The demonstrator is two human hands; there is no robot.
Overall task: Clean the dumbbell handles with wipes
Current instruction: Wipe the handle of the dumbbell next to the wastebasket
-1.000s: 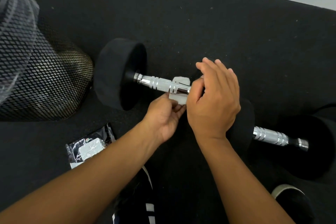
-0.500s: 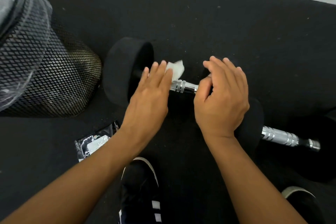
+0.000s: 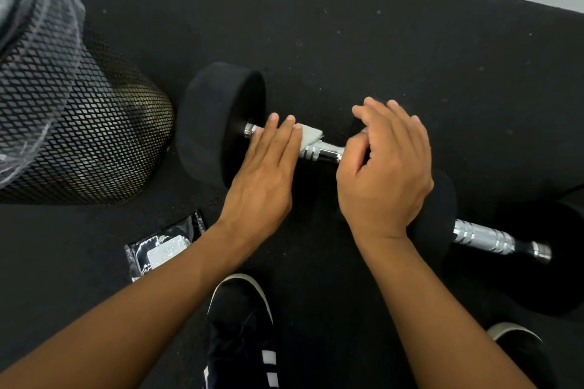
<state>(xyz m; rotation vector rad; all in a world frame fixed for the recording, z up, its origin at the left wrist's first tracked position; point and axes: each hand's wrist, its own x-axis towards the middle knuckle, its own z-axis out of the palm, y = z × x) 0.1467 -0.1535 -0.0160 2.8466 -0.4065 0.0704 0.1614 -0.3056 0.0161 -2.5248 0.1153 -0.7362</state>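
1. The dumbbell (image 3: 221, 123) lies at the centre on the black floor (image 3: 347, 41), its chrome handle (image 3: 325, 151) between both hands.
2. The left hand (image 3: 265, 174) lies flat, fingers straight and together, pressing the white wipe (image 3: 311, 137) on the handle.
3. The right hand (image 3: 385, 174) curls over the handle at 3 o'clock of the wipe; how firmly it grips, I cannot tell.
4. A second dumbbell (image 3: 493, 240) lies at 4 o'clock, the wipe packet (image 3: 161, 249) at 8 o'clock, a mesh bin (image 3: 79, 123) at 9 o'clock.
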